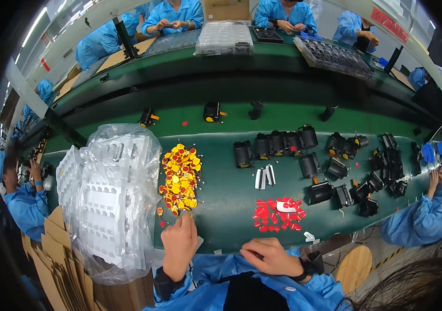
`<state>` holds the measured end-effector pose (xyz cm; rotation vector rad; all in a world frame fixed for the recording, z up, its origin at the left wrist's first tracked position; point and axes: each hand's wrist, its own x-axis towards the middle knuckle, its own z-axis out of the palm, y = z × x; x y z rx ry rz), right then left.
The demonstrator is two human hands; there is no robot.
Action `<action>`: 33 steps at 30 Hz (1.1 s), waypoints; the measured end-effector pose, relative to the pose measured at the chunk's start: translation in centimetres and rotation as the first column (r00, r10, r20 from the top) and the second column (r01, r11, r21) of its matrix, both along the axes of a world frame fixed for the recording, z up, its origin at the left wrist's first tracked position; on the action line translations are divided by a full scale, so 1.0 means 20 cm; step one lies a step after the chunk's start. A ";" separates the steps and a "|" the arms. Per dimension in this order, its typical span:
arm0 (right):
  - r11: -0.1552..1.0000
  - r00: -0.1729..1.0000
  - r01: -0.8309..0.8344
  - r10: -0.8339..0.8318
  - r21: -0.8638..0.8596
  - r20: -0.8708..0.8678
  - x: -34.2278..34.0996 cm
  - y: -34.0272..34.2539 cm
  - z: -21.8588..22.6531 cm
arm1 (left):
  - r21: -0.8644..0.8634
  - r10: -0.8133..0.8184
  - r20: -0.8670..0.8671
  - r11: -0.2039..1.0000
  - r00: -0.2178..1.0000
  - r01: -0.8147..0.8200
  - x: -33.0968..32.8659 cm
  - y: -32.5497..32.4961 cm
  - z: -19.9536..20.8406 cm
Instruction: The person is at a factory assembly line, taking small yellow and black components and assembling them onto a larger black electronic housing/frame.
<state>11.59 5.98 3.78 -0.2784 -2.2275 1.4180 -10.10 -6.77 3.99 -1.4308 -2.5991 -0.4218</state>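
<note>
Grip hard to tell, the left hand (180, 242) sat at the near edge of the yellow pieces (181, 176); the right hand (271, 256) lay curled near the red pieces (287, 217), its hold hidden; lifting pieces singly seemed wisest.

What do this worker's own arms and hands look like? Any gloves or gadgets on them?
No gloves show: the left hand and right hand are bare. Loose light-blue sleeves cover the forearms. The left wrist has a dark band or cuff; the right has a dark strap, its exact kind unclear.
</note>
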 end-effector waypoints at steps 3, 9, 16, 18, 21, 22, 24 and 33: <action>0.986 0.999 -0.013 0.020 0.164 -0.042 -0.15 0.02 -0.02 | 0.119 -0.074 0.130 0.991 0.989 0.059 0.02 -0.01 0.05; 0.929 0.985 0.115 -0.062 0.352 -0.160 -0.33 0.04 0.05 | 0.305 -0.401 0.836 0.907 0.374 0.290 -0.02 -0.05 0.09; 0.634 0.982 -0.161 0.183 -0.756 -0.055 -0.12 0.01 -0.02 | 0.272 -0.269 0.952 0.962 -0.149 -0.002 0.17 0.00 0.07; 0.535 0.989 -0.140 0.120 -0.833 -0.088 -0.06 0.00 -0.05 | 0.441 -0.462 0.852 0.887 -0.245 -0.137 0.25 0.01 0.06; 0.420 0.990 -0.138 0.034 -0.897 -0.136 0.01 0.00 -0.11 | 0.461 -0.451 0.872 0.888 -0.191 0.006 0.31 0.02 0.01; 0.412 0.989 -0.142 0.019 -0.900 -0.147 0.03 -0.01 -0.12 | 0.442 -0.432 0.887 0.897 -0.162 0.031 0.32 0.02 0.01; 0.382 0.988 -0.138 -0.006 -0.914 -0.152 0.07 0.00 -0.11 | 0.459 -0.443 0.880 0.886 -0.172 0.062 0.34 0.05 0.02; 0.313 0.982 -0.110 -0.111 -0.943 -0.152 0.17 -0.03 -0.12 | 0.480 -0.475 0.877 0.869 -0.071 0.117 0.43 0.10 0.00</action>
